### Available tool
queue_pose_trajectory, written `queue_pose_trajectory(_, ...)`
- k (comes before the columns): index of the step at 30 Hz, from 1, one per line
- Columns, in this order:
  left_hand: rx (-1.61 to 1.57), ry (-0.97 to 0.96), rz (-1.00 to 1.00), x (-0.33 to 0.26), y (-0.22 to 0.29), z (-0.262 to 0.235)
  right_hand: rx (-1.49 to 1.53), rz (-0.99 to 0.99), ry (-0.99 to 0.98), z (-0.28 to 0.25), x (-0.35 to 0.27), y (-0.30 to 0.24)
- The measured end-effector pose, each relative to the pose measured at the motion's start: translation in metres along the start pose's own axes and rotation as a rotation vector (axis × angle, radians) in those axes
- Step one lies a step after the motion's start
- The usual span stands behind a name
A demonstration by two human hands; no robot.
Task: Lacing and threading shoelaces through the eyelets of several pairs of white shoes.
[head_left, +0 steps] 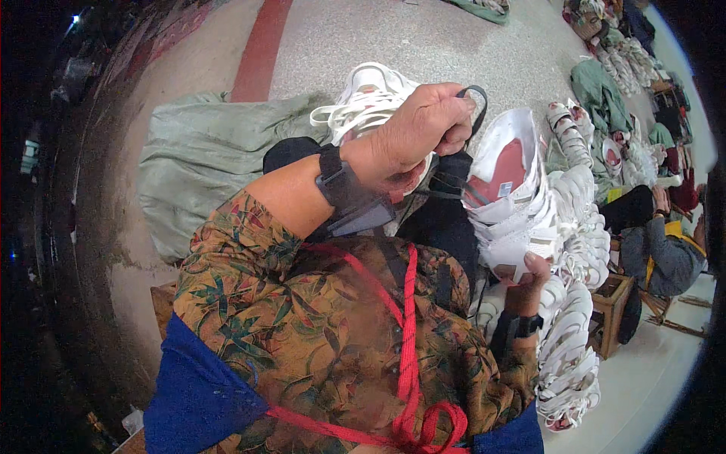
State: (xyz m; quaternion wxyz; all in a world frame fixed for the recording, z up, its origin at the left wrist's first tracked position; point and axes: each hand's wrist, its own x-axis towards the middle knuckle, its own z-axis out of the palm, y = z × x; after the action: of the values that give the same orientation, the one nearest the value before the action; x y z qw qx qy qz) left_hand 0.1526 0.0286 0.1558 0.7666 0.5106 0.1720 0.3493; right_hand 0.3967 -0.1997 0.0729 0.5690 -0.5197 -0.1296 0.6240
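My left hand (442, 121) is raised in front of me, its fingers closed in a fist round a thin dark cord (482, 102). The cord loops out beyond the knuckles, and a dark strand runs down toward the near shoe. That white sneaker (522, 216), with a reddish-pink insole facing up, is gripped by my right hand (529, 280). My right thumb shows against it; the other fingers are mostly hidden. Behind my left wrist rests another white sneaker (370, 87) with loose white laces. Each wrist wears a black band.
Long stacked rows of white sneakers (582, 227) line my right side. A grey-green sack (204, 163) lies at the left on the floor. Beyond the rows a person in grey (658, 253) sits near a wooden stool (609, 310). Red cords (408, 340) hang over my patterned top.
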Motion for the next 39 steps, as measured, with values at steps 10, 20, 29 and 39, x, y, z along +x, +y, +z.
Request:
queue_pose_trajectory(10,0.174,-0.109,-0.055,0.000,-0.006,0.010,-2.088,-0.368,-0.367,0.128,0.067,-0.014)
queue_pose_trajectory(20,1.043,-0.643,0.208,0.003,-0.027,0.011,-1.445,-0.539,-0.676,0.050,0.149,0.027)
queue_pose_trajectory(29,1.278,-0.623,0.114,0.004,-0.025,0.022,-1.314,-0.710,-0.817,0.032,0.177,0.062)
queue_pose_trajectory(39,1.382,-0.574,-0.002,0.005,-0.018,0.021,-1.503,-0.548,-0.564,0.120,0.058,-0.039)
